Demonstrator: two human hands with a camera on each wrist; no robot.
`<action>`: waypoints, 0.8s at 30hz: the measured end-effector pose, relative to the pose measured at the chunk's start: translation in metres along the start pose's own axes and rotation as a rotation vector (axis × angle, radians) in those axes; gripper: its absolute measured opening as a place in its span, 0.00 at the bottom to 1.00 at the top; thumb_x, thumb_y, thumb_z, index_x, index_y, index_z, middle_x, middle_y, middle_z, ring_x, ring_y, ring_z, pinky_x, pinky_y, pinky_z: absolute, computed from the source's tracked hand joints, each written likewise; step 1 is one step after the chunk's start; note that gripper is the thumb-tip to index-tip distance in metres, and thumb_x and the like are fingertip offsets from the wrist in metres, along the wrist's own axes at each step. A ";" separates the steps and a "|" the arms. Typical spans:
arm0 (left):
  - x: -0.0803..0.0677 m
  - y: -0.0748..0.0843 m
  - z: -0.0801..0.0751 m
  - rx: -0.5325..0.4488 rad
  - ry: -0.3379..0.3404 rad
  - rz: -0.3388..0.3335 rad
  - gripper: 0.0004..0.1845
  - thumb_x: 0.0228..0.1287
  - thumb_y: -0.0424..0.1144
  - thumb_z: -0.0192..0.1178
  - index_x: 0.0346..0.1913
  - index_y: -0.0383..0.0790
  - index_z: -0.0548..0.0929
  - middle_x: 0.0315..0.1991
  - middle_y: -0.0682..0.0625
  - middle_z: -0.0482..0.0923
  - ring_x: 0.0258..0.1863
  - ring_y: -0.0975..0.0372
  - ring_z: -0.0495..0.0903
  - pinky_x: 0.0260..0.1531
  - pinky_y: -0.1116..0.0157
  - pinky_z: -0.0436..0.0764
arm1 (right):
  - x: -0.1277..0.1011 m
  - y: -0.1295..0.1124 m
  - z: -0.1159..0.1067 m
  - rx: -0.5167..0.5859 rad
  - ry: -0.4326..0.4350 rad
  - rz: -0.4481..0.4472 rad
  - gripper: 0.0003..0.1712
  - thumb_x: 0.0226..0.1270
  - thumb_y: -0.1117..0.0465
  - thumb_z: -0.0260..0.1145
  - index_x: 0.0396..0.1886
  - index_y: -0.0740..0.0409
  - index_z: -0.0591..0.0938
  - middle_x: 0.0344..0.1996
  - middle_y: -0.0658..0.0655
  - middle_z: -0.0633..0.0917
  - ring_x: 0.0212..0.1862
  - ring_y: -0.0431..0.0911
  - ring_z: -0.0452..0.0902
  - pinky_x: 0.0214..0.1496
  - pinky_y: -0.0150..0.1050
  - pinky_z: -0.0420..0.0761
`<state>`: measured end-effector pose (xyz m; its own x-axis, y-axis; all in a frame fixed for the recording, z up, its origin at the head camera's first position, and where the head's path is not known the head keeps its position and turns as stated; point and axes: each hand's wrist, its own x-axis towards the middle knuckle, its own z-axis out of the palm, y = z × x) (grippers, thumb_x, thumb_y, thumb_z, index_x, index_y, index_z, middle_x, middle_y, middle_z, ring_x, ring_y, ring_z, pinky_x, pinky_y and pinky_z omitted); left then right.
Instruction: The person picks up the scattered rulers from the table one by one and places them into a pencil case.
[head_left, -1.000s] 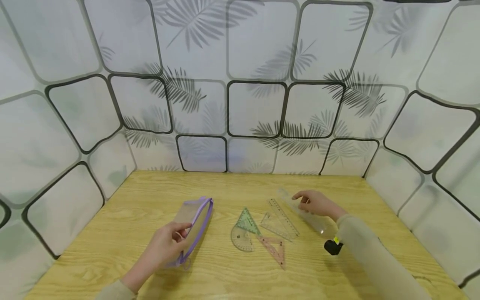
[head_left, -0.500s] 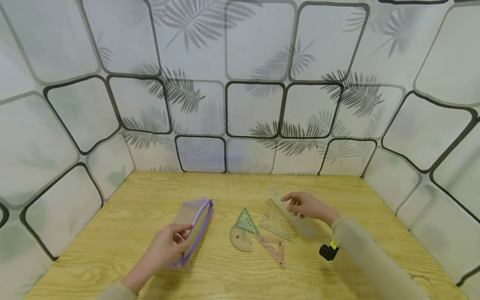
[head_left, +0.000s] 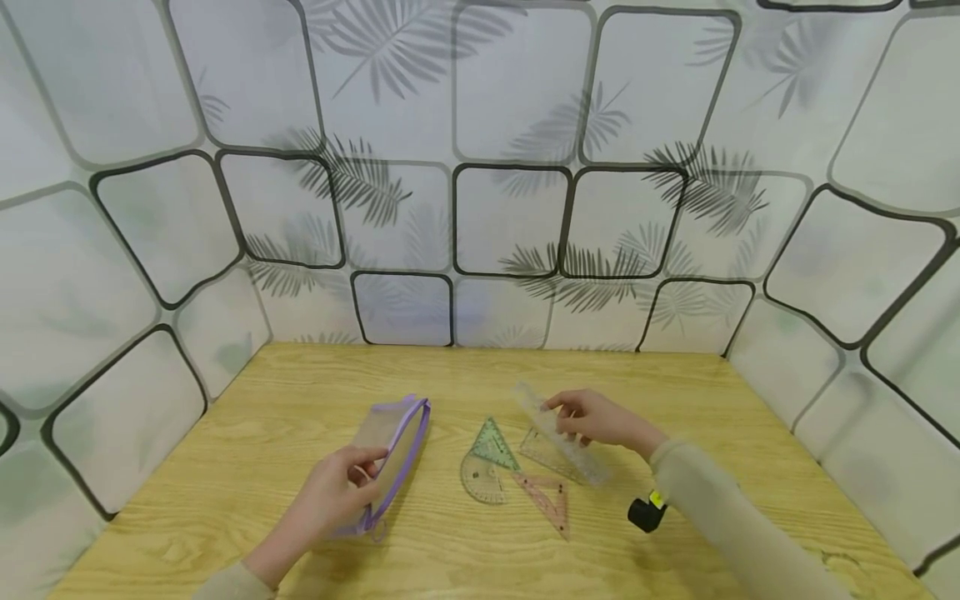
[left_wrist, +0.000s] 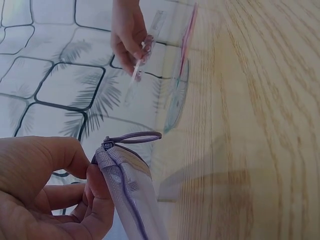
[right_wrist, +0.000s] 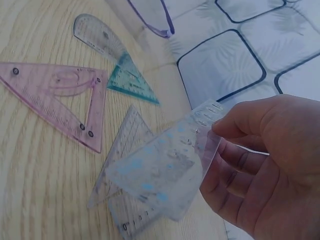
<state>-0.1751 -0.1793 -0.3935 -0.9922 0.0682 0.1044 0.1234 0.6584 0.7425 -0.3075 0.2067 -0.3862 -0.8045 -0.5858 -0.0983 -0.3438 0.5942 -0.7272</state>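
So, pale yellow wood runs right across the surface, its grain swirling. White walls box it in: back wall, left wall, right wall, all printed with rounded black and grey outlines, and grey palm fronds spread across the back. At the left, the left hand pinches the edge of a purple-trimmed pouch, its mouth gaping towards the middle, its zip pull dangling at the near end.

Over on the right, the right hand has a clear strip between thumb and fingers, raised off the wood and slanting above a clear set square and a clear ruler; the right wrist view catches both beneath it, and pale blue patches on the strip. Centre of the surface now: a green set square overlaps a clear protractor, and a pink set square lies just beside them, nearer the person. Cream sleeves on both arms, soft shadows on the grain below.
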 end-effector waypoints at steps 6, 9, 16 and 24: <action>0.000 -0.002 0.001 -0.009 -0.018 0.025 0.25 0.51 0.26 0.64 0.56 0.30 0.82 0.34 0.50 0.78 0.29 0.66 0.76 0.22 0.74 0.75 | 0.002 -0.005 0.005 0.026 -0.001 0.015 0.23 0.74 0.62 0.57 0.66 0.59 0.75 0.37 0.57 0.81 0.31 0.45 0.76 0.31 0.48 0.84; 0.001 -0.001 0.001 -0.018 -0.027 0.028 0.25 0.51 0.25 0.64 0.57 0.29 0.81 0.34 0.50 0.78 0.29 0.66 0.76 0.21 0.74 0.75 | 0.003 -0.010 0.007 0.061 0.000 0.027 0.23 0.74 0.62 0.57 0.66 0.59 0.75 0.36 0.57 0.81 0.31 0.46 0.75 0.30 0.47 0.83; 0.000 0.001 0.003 -0.033 -0.023 0.035 0.25 0.51 0.25 0.64 0.57 0.28 0.81 0.34 0.50 0.78 0.29 0.66 0.76 0.22 0.74 0.77 | 0.005 -0.021 0.017 0.115 0.004 0.024 0.23 0.73 0.64 0.56 0.66 0.62 0.74 0.36 0.59 0.81 0.31 0.46 0.76 0.30 0.46 0.82; -0.001 0.003 0.005 -0.030 -0.015 0.031 0.25 0.51 0.25 0.64 0.57 0.27 0.81 0.33 0.50 0.77 0.28 0.67 0.75 0.21 0.74 0.76 | 0.009 -0.033 0.027 0.169 -0.016 0.036 0.23 0.73 0.63 0.58 0.66 0.61 0.74 0.36 0.57 0.83 0.33 0.45 0.78 0.33 0.47 0.85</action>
<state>-0.1743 -0.1739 -0.3948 -0.9880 0.1000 0.1179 0.1546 0.6332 0.7584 -0.2902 0.1674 -0.3814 -0.8066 -0.5753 -0.1356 -0.2278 0.5142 -0.8268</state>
